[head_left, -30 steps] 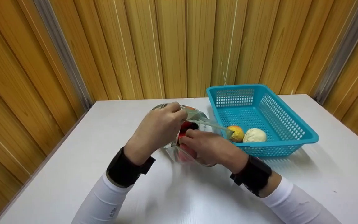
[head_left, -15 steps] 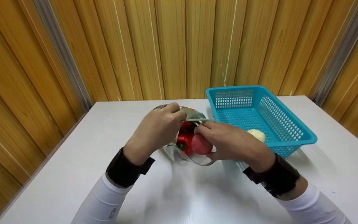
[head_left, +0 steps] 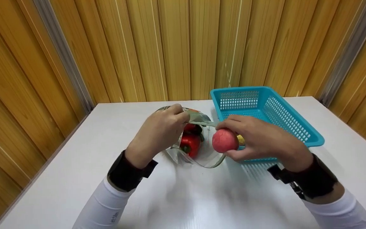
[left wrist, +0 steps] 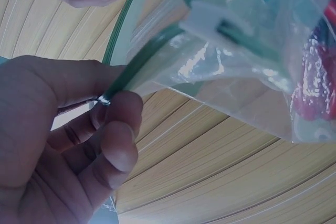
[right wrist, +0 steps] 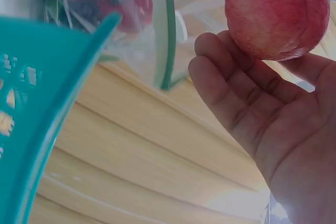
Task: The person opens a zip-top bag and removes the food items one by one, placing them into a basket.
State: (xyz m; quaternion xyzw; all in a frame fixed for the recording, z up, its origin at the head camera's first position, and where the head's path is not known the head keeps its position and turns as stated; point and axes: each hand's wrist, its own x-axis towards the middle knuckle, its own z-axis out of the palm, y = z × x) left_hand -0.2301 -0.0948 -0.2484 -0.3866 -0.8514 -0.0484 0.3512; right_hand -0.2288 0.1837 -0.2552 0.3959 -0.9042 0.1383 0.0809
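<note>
My left hand (head_left: 162, 130) pinches the green-edged rim of a clear zip bag (left wrist: 231, 95) between thumb and fingers, and the mouth stands open. Inside the bag lie a red bell pepper (head_left: 190, 146) with a green stem and another red, partly dark thing (head_left: 192, 128). In my right hand (head_left: 256, 136) is a round pink-red fruit (head_left: 225, 140), gripped between thumb and fingertips. It is at the bag's right edge, before the basket's near left corner. The left wrist view shows only the fruit's lower part.
A blue perforated basket (head_left: 317, 142) stands at the right, close to the bag. A yellow round thing (head_left: 240, 140) shows in it, mostly behind my right hand. Wood-patterned panels (head_left: 173, 51) rise behind the white table (head_left: 106, 127).
My right hand has drawn the pink-red fruit out of the bag's inside and rightward to its edge. The red pepper has come into sight. My left hand keeps its hold on the rim.
</note>
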